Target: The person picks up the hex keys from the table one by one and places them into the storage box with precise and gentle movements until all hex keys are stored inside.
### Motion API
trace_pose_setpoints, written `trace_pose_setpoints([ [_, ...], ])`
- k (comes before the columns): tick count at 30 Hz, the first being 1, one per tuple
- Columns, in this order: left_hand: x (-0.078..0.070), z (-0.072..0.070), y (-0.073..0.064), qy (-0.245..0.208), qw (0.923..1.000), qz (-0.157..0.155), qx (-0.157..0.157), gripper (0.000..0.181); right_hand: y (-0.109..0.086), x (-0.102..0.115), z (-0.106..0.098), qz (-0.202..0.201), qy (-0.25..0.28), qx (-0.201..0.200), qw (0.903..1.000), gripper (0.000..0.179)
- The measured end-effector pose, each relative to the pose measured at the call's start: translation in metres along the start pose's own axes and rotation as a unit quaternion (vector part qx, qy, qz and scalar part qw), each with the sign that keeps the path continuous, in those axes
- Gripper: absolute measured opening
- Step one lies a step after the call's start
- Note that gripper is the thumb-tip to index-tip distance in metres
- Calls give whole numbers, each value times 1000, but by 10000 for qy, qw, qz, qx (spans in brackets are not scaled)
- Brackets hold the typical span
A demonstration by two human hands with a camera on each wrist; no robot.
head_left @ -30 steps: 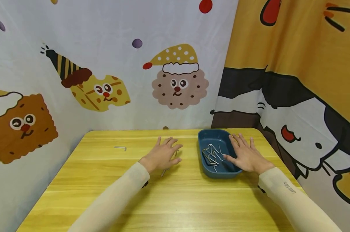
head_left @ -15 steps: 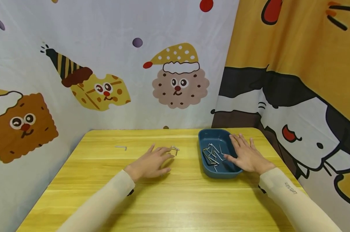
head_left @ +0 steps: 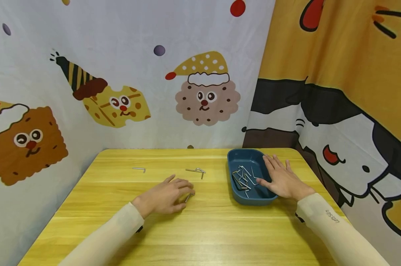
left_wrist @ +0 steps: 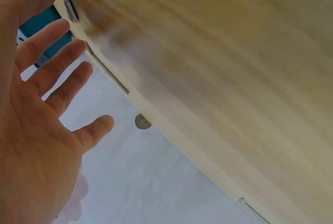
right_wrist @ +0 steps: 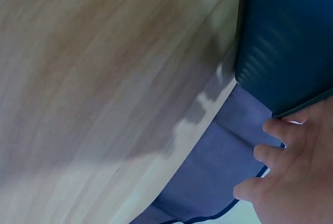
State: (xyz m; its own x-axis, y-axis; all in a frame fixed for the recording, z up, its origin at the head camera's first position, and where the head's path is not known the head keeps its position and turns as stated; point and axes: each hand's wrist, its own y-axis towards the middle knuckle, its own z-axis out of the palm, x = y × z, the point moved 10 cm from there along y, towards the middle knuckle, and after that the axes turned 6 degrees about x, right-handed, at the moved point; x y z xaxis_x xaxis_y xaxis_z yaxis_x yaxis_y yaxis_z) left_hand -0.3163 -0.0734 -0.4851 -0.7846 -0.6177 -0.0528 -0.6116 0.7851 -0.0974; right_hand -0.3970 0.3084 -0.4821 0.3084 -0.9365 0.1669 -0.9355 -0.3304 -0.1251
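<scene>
My left hand (head_left: pixel 167 194) is low over the table, thumb and fingers apart around a small L-shaped hex key (head_left: pixel 188 198). In the left wrist view that hex key (left_wrist: pixel 71 10) shows between the thumb and forefinger, with a gap to both. My right hand (head_left: pixel 285 181) rests at the right rim of a blue plastic bin (head_left: pixel 253 201), fingers extended and thumb over the inside. In the right wrist view, fingers (right_wrist: pixel 270 154) lie outside the bin wall (right_wrist: pixel 286 42); the thumb is hidden there. Several hex keys (head_left: pixel 243 179) lie jumbled in the bin.
Behind the left hand, a few overlapping hex keys (head_left: pixel 197 170) lie on the wooden table (head_left: pixel 200 229). Another hex key (head_left: pixel 139 169) lies farther left. A printed cartoon curtain (head_left: pixel 127 44) hangs along the table's back edge and sides.
My left hand has moved left and toward the person, uncovering the overlapping hex keys, and its fingers are now around the nearer one. The right hand stays at the bin.
</scene>
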Motion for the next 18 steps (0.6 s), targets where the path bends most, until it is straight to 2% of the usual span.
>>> trace_pose_setpoints([
  [5,-1,2,0,-80,9999,46,80,51,0,0,2,-15,47,12,10000,110],
  [13,-5,0,1,46,9998,47,167,53,0,1,1,-63,46,26,10000,108],
  [18,-9,-2,2,128,9996,172,185,52,1,1,1,-92,31,24,9999,109],
])
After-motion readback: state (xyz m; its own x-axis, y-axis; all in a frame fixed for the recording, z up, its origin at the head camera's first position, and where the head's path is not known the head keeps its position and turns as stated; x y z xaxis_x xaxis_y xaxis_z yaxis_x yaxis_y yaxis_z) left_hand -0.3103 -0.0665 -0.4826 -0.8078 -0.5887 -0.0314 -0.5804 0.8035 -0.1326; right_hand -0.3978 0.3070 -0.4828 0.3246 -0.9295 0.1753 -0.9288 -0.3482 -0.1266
